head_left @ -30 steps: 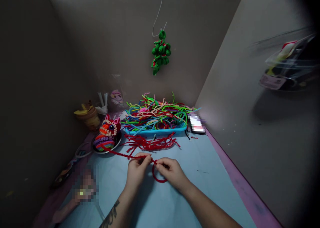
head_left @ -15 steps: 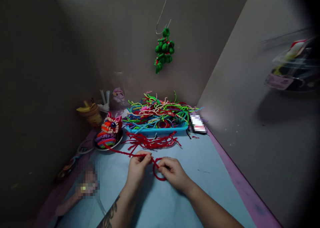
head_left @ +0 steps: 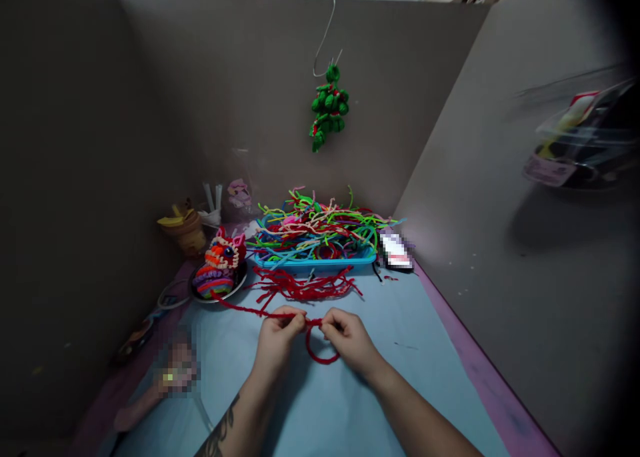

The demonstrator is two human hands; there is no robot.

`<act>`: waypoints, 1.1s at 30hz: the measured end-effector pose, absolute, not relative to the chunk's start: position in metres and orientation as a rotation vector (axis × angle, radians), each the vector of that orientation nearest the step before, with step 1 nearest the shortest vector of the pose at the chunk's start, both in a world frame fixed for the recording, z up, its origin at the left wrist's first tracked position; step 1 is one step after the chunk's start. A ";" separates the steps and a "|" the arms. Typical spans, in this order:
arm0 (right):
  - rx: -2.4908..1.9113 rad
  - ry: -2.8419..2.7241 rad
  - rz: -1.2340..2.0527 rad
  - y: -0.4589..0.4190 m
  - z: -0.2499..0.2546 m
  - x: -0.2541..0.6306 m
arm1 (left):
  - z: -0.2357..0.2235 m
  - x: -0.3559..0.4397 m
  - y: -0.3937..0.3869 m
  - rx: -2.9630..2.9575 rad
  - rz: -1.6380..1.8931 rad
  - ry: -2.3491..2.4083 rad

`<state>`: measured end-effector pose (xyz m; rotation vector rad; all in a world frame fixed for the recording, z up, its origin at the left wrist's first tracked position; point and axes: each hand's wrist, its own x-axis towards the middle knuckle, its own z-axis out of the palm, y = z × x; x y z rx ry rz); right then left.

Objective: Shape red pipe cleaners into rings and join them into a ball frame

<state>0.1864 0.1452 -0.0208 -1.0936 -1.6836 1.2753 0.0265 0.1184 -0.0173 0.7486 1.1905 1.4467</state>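
over the blue sheet (head_left: 425, 390), in my head view, i have both hands close together but apart. the left hand (head_left: 275, 340) pinches the red cord (head_left: 240, 308) between thumb and fingers; the right hand (head_left: 353, 340) pinches it just beside, and a short stretch spans the gap. below that gap the cord hangs in a round loop. on the left side it runs off to the striped base of the toy (head_left: 220, 270), which sits in a round dish (head_left: 244, 282). beyond the hands i see loose red strands (head_left: 310, 285), lying in front of a blue tray (head_left: 315, 264) heaped with many-coloured strands. the phone (head_left: 397, 251) is just right of the tray, its screen lit and blurred out. above, a green ornament (head_left: 330, 103) hangs from a wire (head_left: 327, 27).
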 end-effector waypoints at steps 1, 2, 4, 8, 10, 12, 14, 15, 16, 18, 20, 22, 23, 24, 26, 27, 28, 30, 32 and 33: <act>-1.092 -1.666 1.324 0.146 -0.022 0.187 | -0.017 0.026 0.119 0.768 1.437 1.204; -1.077 -1.653 1.381 0.147 -0.024 0.188 | -0.016 0.025 0.120 0.785 1.423 1.213; -1.016 -1.647 1.482 0.149 -0.026 0.191 | -0.014 0.023 0.120 0.810 1.392 1.194; -0.945 -1.663 1.542 0.154 -0.024 0.203 | -0.009 0.015 0.121 0.791 1.446 0.970; -0.962 -1.662 1.542 0.157 -0.022 0.208 | -0.008 0.009 0.122 0.661 1.561 0.872; -0.996 -1.642 1.513 0.161 -0.021 0.212 | -0.007 0.001 0.125 0.461 1.715 0.843; -1.032 -1.600 1.470 0.165 -0.022 0.216 | -0.006 -0.008 0.129 0.272 1.864 0.854; -1.047 -1.579 1.452 0.167 -0.024 0.217 | -0.005 -0.013 0.131 0.197 1.923 0.861; -1.060 -1.560 1.438 0.169 -0.026 0.218 | -0.004 -0.017 0.133 0.137 1.965 0.866; -1.080 -1.537 1.426 0.171 -0.029 0.220 | -0.003 -0.024 0.136 0.055 2.002 0.869; -1.096 -1.527 1.423 0.172 -0.031 0.220 | -0.004 -0.027 0.138 0.003 1.998 0.863; -1.107 -1.526 1.421 0.172 -0.032 0.219 | -0.004 -0.028 0.138 -0.017 1.984 0.845; -1.111 -1.527 1.419 0.172 -0.032 0.219 | -0.005 -0.028 0.138 -0.016 1.981 0.836; -1.116 -1.528 1.417 0.172 -0.032 0.218 | -0.005 -0.028 0.138 -0.013 1.980 0.832; -1.125 -1.531 1.411 0.171 -0.031 0.218 | -0.005 -0.028 0.138 -0.015 1.985 0.843; -1.129 -1.536 1.404 0.171 -0.031 0.217 | -0.005 -0.029 0.137 -0.020 1.991 0.856; -1.132 -1.545 1.396 0.171 -0.031 0.217 | -0.004 -0.029 0.137 -0.025 1.998 0.867; -1.151 -1.571 1.357 0.171 -0.030 0.218 | -0.003 -0.031 0.136 -0.009 2.015 0.884; -1.188 -1.612 1.268 0.171 -0.029 0.218 | -0.002 -0.032 0.135 0.061 2.039 0.905; -1.213 -1.634 1.210 0.172 -0.029 0.219 | -0.002 -0.032 0.134 0.119 2.059 0.921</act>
